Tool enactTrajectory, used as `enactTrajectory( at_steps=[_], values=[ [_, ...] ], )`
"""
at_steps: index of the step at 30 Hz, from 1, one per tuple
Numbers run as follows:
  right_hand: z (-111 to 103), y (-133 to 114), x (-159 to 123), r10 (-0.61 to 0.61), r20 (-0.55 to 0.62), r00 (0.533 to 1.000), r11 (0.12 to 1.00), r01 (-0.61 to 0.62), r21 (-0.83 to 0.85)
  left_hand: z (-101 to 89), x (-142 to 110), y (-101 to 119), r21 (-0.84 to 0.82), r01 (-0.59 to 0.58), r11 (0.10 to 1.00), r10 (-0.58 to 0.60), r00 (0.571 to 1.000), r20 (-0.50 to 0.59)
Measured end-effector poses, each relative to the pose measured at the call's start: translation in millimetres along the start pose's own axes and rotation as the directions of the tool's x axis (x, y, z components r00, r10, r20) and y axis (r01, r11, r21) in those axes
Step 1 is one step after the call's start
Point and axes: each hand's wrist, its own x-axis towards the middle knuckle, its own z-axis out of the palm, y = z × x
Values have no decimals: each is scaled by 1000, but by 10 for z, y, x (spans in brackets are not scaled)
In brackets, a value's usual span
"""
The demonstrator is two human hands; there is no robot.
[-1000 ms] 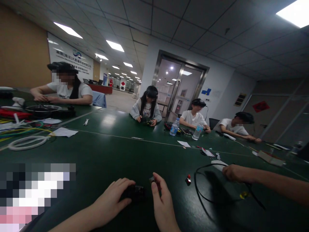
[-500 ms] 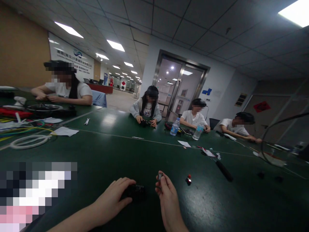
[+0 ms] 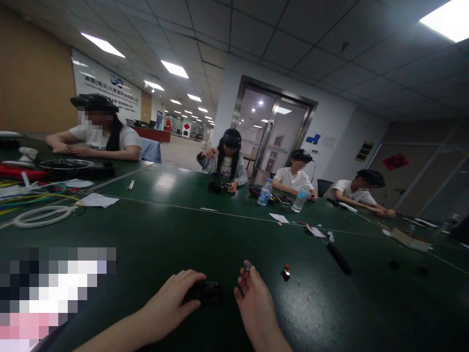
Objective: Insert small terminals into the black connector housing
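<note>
My left hand (image 3: 176,303) rests on the dark green table with thumb and fingers closed round the left end of a small black block-shaped device (image 3: 209,290). Its details are too dark to make out. Just right of it, my right hand (image 3: 252,300) is raised a little, pinching a small grey metallic piece (image 3: 248,266) between thumb and forefinger. The other fingers of that hand are loosely curled. A small red and silver part (image 3: 286,272) lies on the table to the right of my right hand.
A black-handled tool (image 3: 339,257) lies to the right, past the red part. Farther off stand two water bottles (image 3: 264,193). Cables and a coiled white tube (image 3: 44,216) lie at left, with a wrench (image 3: 131,185) nearby. Several people sit round the table (image 3: 154,234).
My right hand has turned slightly and shifted a little right with the grey piece. My left hand stays put. Across the table, a person has raised one hand off a black object.
</note>
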Motion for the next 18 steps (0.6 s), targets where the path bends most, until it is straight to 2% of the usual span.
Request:
enactTrajectory(
  at_steps=[8, 15, 18],
  values=[
    [-21, -30, 18, 72, 41, 997, 997, -74, 34, 4, 6, 7, 11, 10, 1000, -10, 1000, -3],
    [-22, -55, 8, 157, 100, 983, 974, -171, 148, 64, 43, -67, 28, -41, 999, 42, 999, -34],
    [-24, -60, 10, 168, 101, 981, 974, -181, 139, 66, 42, -77, 29, -44, 999, 45, 998, -33]
  ],
)
